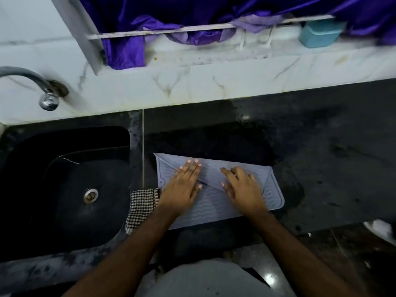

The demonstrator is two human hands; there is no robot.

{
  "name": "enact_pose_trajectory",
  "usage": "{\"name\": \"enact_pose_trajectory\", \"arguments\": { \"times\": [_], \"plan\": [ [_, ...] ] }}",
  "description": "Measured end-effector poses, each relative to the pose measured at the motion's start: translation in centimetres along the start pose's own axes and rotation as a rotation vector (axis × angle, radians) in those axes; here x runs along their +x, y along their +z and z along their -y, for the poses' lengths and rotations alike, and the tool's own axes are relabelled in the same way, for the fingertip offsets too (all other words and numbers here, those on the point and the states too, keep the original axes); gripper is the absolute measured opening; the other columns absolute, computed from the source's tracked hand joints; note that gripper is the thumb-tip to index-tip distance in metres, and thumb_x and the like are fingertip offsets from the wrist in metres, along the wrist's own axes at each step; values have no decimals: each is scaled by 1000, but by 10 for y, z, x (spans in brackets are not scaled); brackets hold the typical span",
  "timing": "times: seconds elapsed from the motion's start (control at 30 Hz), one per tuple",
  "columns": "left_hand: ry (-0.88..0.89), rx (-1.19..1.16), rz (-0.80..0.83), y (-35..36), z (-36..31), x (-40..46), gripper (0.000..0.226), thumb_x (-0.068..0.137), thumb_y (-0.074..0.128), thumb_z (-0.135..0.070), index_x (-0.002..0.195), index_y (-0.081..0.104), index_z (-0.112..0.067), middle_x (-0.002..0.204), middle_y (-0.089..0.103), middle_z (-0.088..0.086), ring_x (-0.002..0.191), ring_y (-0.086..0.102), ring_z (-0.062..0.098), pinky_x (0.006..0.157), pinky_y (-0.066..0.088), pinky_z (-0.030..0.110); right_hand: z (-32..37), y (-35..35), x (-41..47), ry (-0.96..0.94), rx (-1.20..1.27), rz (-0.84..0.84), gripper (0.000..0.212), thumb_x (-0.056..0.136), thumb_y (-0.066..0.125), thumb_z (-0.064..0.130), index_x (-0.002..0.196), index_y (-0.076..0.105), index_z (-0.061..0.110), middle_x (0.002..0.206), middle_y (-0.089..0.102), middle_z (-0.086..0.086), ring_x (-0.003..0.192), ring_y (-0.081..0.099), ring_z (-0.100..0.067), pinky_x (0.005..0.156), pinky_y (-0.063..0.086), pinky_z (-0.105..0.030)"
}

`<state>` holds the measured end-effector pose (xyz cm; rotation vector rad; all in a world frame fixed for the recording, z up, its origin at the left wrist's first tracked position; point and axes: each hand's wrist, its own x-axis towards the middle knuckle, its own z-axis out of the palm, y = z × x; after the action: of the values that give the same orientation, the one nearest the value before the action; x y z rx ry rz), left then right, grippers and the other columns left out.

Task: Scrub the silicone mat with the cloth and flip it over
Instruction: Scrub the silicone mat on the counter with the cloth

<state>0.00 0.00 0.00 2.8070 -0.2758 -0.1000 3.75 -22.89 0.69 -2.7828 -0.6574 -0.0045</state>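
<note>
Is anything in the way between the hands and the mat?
No. Both hands are on the mat already: the left hand lies flat on it, and the right hand touches its folded-over flap. The checkered cloth sits off to the left, by the sink.
</note>
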Motion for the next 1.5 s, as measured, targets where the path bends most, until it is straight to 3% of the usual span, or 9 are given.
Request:
{"name": "enact_pose_trajectory", "arguments": {
  "times": [0.23, 0.4, 0.47, 0.53, 0.63, 0.77, 0.87, 1.17, 1.5],
  "plan": [
    [88, 68, 124, 11, -7, 48, 40, 105, 46, -33, 142, 56, -25, 149, 47, 4, 135, 42, 25, 115, 35, 41, -52, -8, -9, 33, -4, 309, 40, 90, 65, 38, 129, 60, 32, 127, 51, 10, 121, 47, -14, 99, 34, -32],
    [-48, -42, 125, 21, -2, 56, 22, 96, 62, -13, 113, 75, -17, 131, 57, 7, 121, 49, 24, 97, 40, 31, -67, -2, -6, 51, 258, 324, 33, 87, 72, 13, 119, 70, 21, 111, 48, 15, 92, 50, 3, 79, 36, 0],
    [-145, -200, 121, 18, -6, 56, 19, 91, 64, -9, 103, 75, -20, 125, 61, 10, 114, 59, 24, 99, 46, 32, -68, 0, -3, 63, 321, 312, 28, 88, 71, 10, 115, 72, 19, 107, 49, 16, 88, 54, 4, 83, 43, -6],
    [-172, -180, 62, 24, -2, 55, 16, 88, 69, -8, 98, 71, -20, 122, 59, 12, 104, 66, 26, 98, 54, 42, -70, 3, -1, 63, 338, 301, 25, 87, 72, 11, 111, 74, 18, 104, 53, 15, 90, 55, 3, 80, 40, -3],
    [-117, -81, 29, 34, 1, 52, 17, 89, 74, -18, 106, 77, -19, 119, 60, 0, 105, 58, 15, 96, 52, 35, -74, 6, 2, 89, 370, 307, 17, 86, 73, 11, 101, 76, 18, 93, 58, 15, 83, 57, 4, 73, 38, -2],
    [9, 83, -14, 26, -5, 55, 16, 90, 68, -22, 101, 80, -23, 104, 68, -3, 98, 61, 23, 86, 48, 38, -77, 0, 16, 100, 278, 302, 13, 88, 68, 16, 90, 75, 26, 90, 57, 13, 84, 60, -7, 76, 52, -28],
    [28, 105, -169, 16, -9, 66, 30, 89, 52, -26, 97, 80, -23, 95, 67, -3, 92, 61, 24, 77, 49, 40, -84, -15, 33, 85, 195, 236, 10, 88, 63, 15, 84, 69, 22, 86, 52, 7, 76, 56, -14, 66, 46, -34],
    [-104, 76, -226, -4, -20, 116, 31, 93, 54, -16, 109, 78, -23, 105, 66, 1, 99, 59, 27, 84, 44, 40, -106, -26, 76, 50, 82, -7, 21, 86, 68, 11, 101, 72, 25, 86, 51, 4, 79, 47, -17, 60, 46, -34],
    [-194, 57, -155, 0, -11, 111, 32, 102, 50, -32, 130, 65, -29, 127, 58, -6, 120, 50, 16, 101, 42, 32, -89, -10, 91, -13, 61, -129, 35, 86, 64, 5, 119, 70, 16, 119, 61, -8, 107, 56, -30, 85, 44, -40]
  ]
}}
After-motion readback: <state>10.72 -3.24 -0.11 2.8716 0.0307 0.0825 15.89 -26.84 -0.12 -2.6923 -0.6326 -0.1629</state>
